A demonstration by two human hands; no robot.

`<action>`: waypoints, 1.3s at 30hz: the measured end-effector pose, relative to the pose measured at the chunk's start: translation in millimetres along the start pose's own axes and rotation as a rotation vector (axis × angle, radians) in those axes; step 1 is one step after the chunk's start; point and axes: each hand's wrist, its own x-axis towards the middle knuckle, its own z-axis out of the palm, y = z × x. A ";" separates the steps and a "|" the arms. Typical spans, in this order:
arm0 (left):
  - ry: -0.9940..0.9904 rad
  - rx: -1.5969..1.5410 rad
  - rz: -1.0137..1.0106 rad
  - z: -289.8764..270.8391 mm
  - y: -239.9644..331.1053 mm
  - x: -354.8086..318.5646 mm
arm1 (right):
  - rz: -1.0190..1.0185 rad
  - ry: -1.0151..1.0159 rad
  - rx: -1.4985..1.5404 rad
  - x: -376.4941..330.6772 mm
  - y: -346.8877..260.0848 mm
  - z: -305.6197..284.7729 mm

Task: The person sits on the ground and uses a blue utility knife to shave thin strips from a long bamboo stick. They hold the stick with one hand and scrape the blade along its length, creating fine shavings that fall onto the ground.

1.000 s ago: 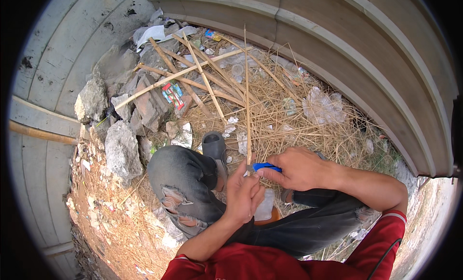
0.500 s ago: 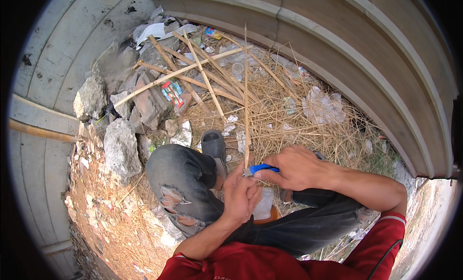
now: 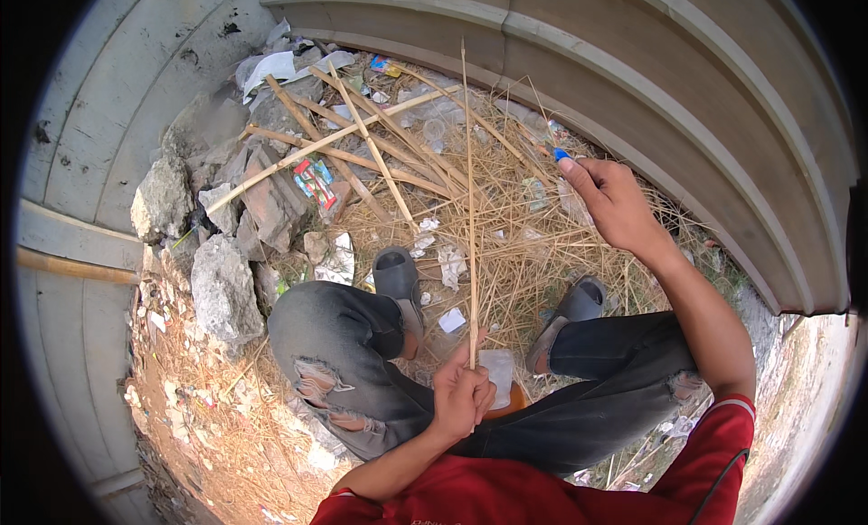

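Note:
My left hand [image 3: 461, 398] is closed around the lower end of a long, thin bamboo stick [image 3: 470, 227], which points away from me over the straw. Out to the far right, my right hand [image 3: 615, 204] grips a blue-handled utility knife [image 3: 561, 154]. Most of its handle lies hidden in the fist, and the blade is too small to make out clearly. Knife and stick are well apart. Just beside my left hand, between my legs, stands a translucent plastic container [image 3: 495, 373] with something orange [image 3: 514, 401] under it.
Several bamboo strips [image 3: 384, 163] lie crossed over rocks [image 3: 226, 285] and litter at the far left. Dry straw [image 3: 542, 245] covers the ground ahead. A corrugated metal wall [image 3: 651, 73] curves along the far right; grey panels [image 3: 117, 118] rise on the left. Dark slippers [image 3: 579, 303] are on my feet.
My right hand has swung the knife away from the stick's near end, outward to the far right. My left hand has kept the stick, now in a closed fist.

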 end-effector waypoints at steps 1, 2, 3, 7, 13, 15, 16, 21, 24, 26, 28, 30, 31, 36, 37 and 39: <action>-0.011 -0.011 0.017 0.3 -1.8 0.5 | -0.010 -0.042 0.000 -3.0 2.3 -0.5; 0.004 -0.004 0.007 4.0 1.8 -0.5 | -0.025 -0.079 0.013 -5.3 3.8 1.7; 0.003 0.001 0.002 6.6 4.5 -1.7 | -0.041 -0.116 0.025 -7.9 4.5 4.2; -0.001 -0.023 -0.025 12.9 16.1 -7.8 | -0.078 -0.276 0.030 -23.3 -8.7 22.3; -0.011 -0.121 -0.127 18.7 46.7 1.1 | -0.179 -0.537 -0.067 -49.5 -33.6 44.1; 0.011 -0.071 -0.128 20.0 52.2 3.2 | -0.179 -0.591 -0.087 -58.5 -40.2 48.4; 0.003 -0.035 -0.121 19.6 52.4 4.2 | -0.194 -0.589 -0.090 -63.5 -41.2 51.7; -0.018 0.027 -0.114 26.4 53.7 -1.9 | -0.214 -0.620 -0.069 -70.4 -32.6 66.4; -0.027 -0.032 -0.123 28.6 53.1 -6.5 | -0.192 -0.665 -0.059 -70.2 -35.4 64.4; -0.028 -0.064 -0.141 30.2 53.7 -10.6 | -0.218 -0.670 0.014 -71.5 -33.9 64.4; -0.020 -0.057 -0.157 31.2 55.1 -15.8 | -0.236 -0.684 0.050 -72.4 -34.1 64.3; -0.028 -0.051 -0.167 30.0 55.6 -19.0 | -0.244 -0.708 0.046 -72.6 -35.1 63.4; -0.039 -0.048 -0.168 28.8 56.1 -20.3 | -0.263 -0.704 0.046 -72.9 -34.1 64.8; -0.048 -0.015 -0.172 25.3 59.3 -28.7 | -0.341 -0.677 0.052 -74.8 -29.4 74.6; -0.047 -0.010 -0.175 24.3 59.8 -29.9 | -0.333 -0.673 0.011 -75.0 -31.2 73.9; -0.045 0.019 -0.175 21.5 59.9 -30.9 | -0.314 -0.665 -0.075 -74.2 -42.1 66.8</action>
